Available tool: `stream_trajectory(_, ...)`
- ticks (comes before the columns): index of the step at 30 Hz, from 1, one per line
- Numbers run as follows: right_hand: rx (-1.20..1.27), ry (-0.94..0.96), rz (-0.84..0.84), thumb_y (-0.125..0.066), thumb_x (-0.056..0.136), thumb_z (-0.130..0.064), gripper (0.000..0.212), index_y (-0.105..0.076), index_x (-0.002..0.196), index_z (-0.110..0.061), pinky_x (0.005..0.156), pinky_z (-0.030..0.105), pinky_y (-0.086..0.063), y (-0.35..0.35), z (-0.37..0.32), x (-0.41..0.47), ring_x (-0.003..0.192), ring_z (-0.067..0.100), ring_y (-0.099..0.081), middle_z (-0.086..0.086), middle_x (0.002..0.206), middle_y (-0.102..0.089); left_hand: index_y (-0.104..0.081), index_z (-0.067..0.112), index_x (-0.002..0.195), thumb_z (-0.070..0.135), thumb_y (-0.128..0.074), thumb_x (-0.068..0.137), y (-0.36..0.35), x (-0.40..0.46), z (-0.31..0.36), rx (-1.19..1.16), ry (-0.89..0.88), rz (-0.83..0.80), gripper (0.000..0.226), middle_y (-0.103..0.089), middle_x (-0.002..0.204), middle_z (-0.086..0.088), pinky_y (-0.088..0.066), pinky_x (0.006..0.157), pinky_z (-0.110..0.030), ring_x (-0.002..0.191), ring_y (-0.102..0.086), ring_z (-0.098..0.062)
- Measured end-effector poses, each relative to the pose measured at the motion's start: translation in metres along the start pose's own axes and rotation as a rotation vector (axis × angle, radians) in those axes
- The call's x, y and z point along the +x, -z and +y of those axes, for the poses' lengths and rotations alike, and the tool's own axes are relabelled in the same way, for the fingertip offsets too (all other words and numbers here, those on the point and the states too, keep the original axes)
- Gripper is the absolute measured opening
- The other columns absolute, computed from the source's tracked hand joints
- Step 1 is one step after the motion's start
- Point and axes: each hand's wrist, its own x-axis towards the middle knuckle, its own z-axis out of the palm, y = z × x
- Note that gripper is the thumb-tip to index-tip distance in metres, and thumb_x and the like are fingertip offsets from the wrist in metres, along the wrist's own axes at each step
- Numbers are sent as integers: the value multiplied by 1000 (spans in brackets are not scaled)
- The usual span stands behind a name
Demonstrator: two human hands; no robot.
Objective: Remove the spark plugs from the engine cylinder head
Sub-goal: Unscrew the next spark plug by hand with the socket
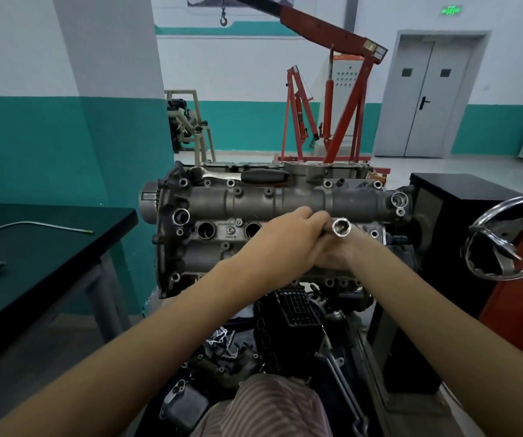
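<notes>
While both hands met over the cylinder head (272, 197), a spark plug socket (341, 227) was held above the plug wells.

The left hand (291, 238) curled its fingers round the socket's shaft and the right hand (332, 252) cupped it from beneath, probably to steady its open end. Two wells (206, 230) stood uncovered; no spark plug was visible. A ratchet (241, 176) lay on the head's far edge, within reach. A bent rod (30, 225) lay on the desk (64, 247).
</notes>
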Motion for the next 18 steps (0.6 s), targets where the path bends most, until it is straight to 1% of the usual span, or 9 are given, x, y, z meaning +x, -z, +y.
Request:
stream_trajectory(2, -20, 6, -52, -33, 93, -6, 29, -51, 70, -3, 38, 15, -44, -2, 2, -4, 41, 12, -57, 6, 50, -55, -51, 10, 106, 26, -40, 99, -4, -1, -2, -4, 21, 5, 21, -42, 88, 1, -40, 72, -33, 84, -51, -23)
stream_trajectory(4, -104, 26, -89, -41, 92, -10, 25, -54, 71, -6, 41, 17, -47, -3, 4, -12, 45, 10, -58, 3, 54, -58, -52, 10, 106, 27, -40, 99, -6, 0, -7, -10, 49, 22, 22, -45, 90, 0, -41, 74, -34, 86, -53, -23)
stream_trajectory(6, -292, 89, -67, -47, 92, -19, 25, -55, 71, -8, 45, 20, -49, 3, 7, -12, 45, 9, -58, 2, 55, -58, -54, 11, 106, 28, -40, 99, -8, 0, -14, -36, 71, 11, 23, -49, 91, -2, -43, 76, -37, 86, -54, -23)
stream_trajectory(9, -756, 362, 127, -47, 94, -22, 28, -56, 74, -5, 43, 25, -51, 15, 11, -10, 42, 14, -57, 9, 59, -58, -56, 12, 107, 29, -41, 98, -17, -1, -25, -85, 104, 4, 24, -55, 96, -5, -44, 78, -40, 88, -55, -23)
stream_trajectory(11, -1023, 639, 230, -48, 92, -15, 13, -53, 84, -7, 43, 24, -47, 24, 13, -7, 46, 14, -57, 8, 63, -59, -56, 12, 106, 31, -42, 98, -26, 3, -29, -93, 121, 47, 24, -57, 97, -6, -45, 76, -42, 88, -56, -23)
stream_trajectory(12, -1152, 771, 229, -49, 90, -13, 4, -52, 90, -10, 47, 23, -45, 28, 15, -5, 53, 12, -57, 5, 68, -59, -55, 12, 104, 31, -42, 98, -31, 6, -30, -89, 131, 79, 25, -58, 96, -6, -45, 75, -42, 87, -56, -22)
stream_trajectory(14, -1386, 914, 179, -54, 87, -16, 16, -52, 101, -10, 60, 27, -45, 35, 21, 0, 73, 14, -58, 2, 84, -60, -55, 11, 102, 32, -42, 97, -39, 14, -33, -82, 154, 121, 25, -59, 95, -6, -47, 74, -40, 86, -57, -21)
stream_trajectory(16, -1422, 953, 184, -59, 83, -20, 24, -53, 103, -10, 71, 32, -46, 38, 25, 5, 87, 17, -54, 2, 96, -58, -54, 10, 104, 30, -42, 98, -48, 17, -37, -80, 174, 76, 24, -59, 97, -7, -46, 74, -40, 88, -57, -24)
stream_trajectory(18, -1355, 1000, 214, -62, 80, -20, 21, -52, 95, -9, 69, 32, -43, 39, 26, 8, 83, 17, -52, 1, 91, -55, -53, 8, 106, 27, -43, 98, -57, 14, -44, -124, 173, 33, 24, -58, 101, -10, -45, 77, -43, 92, -56, -27)
